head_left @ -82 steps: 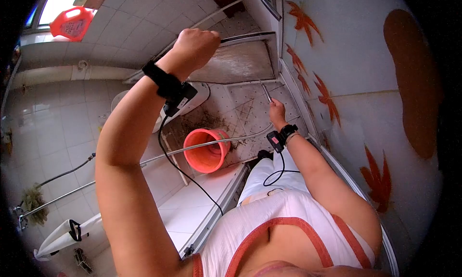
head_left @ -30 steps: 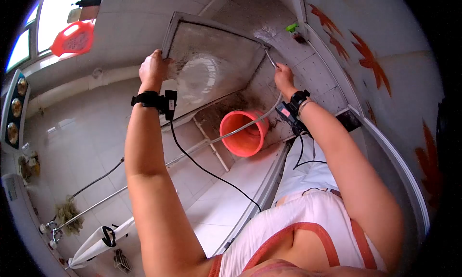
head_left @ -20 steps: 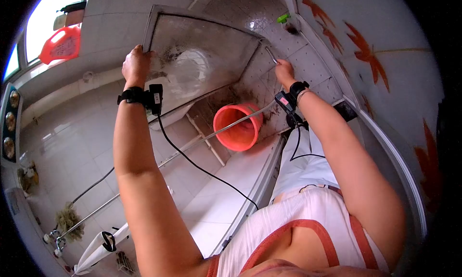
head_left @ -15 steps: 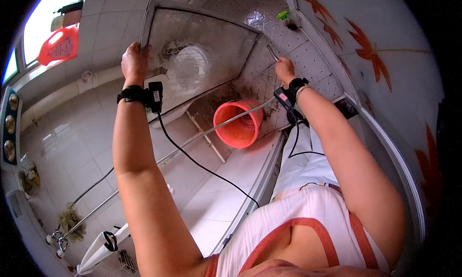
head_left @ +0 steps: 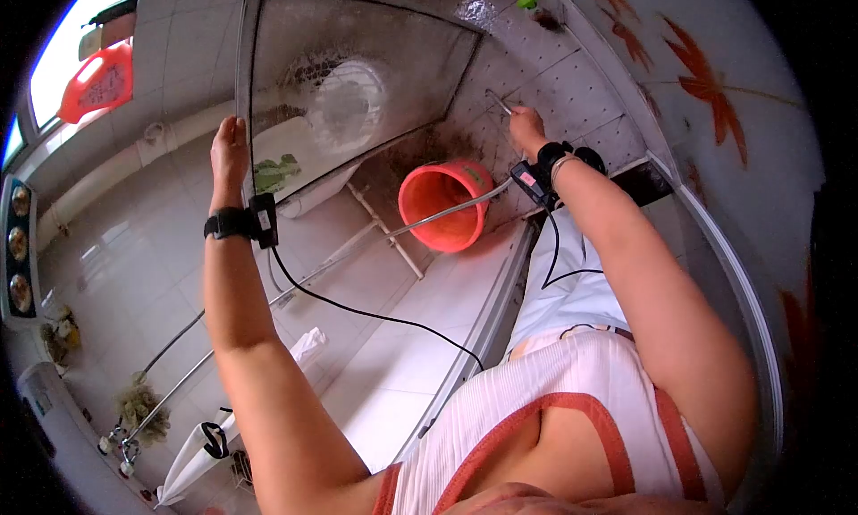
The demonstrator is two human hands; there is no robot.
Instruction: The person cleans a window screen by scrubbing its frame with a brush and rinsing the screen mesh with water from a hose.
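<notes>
My left hand [head_left: 230,162] is at the left edge of a framed glass panel [head_left: 402,41], its fingers close together along the frame. Dirt marks the glass, and a pale round shape shows in it. My right hand [head_left: 525,130] is closed around the handle of a slim metal shower head [head_left: 497,102], which points up and left toward the panel's lower right corner. A grey hose [head_left: 447,213] runs from my right hand across an orange-red bucket [head_left: 438,233], which lies tilted with its mouth toward me.
Dotted floor tiles [head_left: 572,77] hold a small green-topped item [head_left: 534,1]. A wall with red leaf patterns [head_left: 706,90] stands right. A red jug [head_left: 98,84] is by the window. A black cable [head_left: 375,315] hangs from my left wrist, and a metal track [head_left: 483,336] runs beside my legs.
My left hand has moved down and left along the panel's edge, and the panel has shifted left in view. Green leaves now show through the glass. My right hand has stayed nearly in place.
</notes>
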